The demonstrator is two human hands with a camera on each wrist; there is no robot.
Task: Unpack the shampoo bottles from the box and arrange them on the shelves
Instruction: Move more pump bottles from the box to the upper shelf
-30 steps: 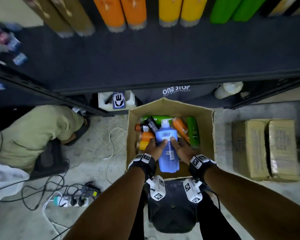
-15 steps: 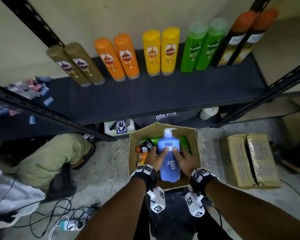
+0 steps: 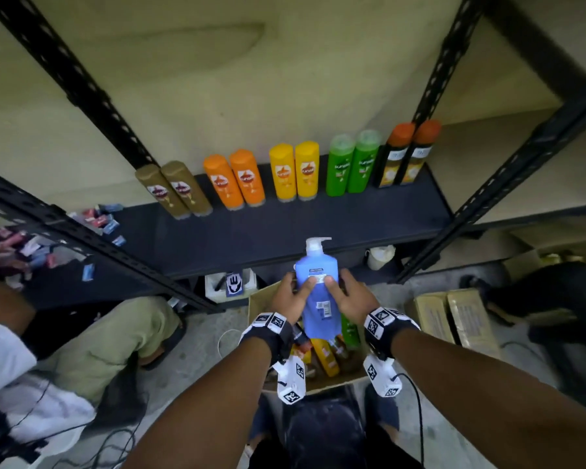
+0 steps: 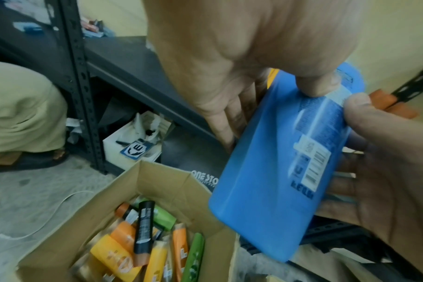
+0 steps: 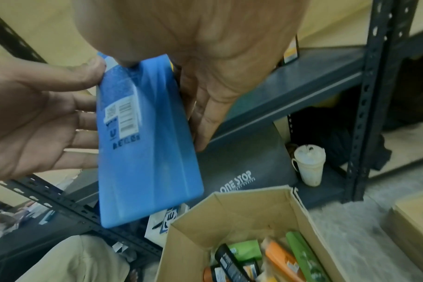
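A blue pump bottle [image 3: 318,289] with a white pump hangs upright above the open cardboard box [image 3: 256,304], just before the front edge of the dark shelf [image 3: 285,231]. My left hand [image 3: 293,296] and right hand [image 3: 347,294] grip its two sides, thumbs on the back label. In the left wrist view the blue bottle [image 4: 278,171] is clear of the box [image 4: 157,181], where several orange, yellow, green and black bottles lie. The right wrist view shows the bottle [image 5: 143,143] between both hands over the box [image 5: 254,206].
Pairs of brown [image 3: 173,191], orange [image 3: 234,179], yellow [image 3: 293,170], green [image 3: 351,164] and orange-capped dark bottles [image 3: 403,157] line the shelf's back. A crouching person [image 3: 115,333] is at left. Closed cartons [image 3: 454,319] lie right. A white cup [image 3: 381,257] stands under the shelf.
Both hands have lifted the blue bottle out of the box and up towards the shelf's front edge. The head view has tilted up, showing more of the shelf.
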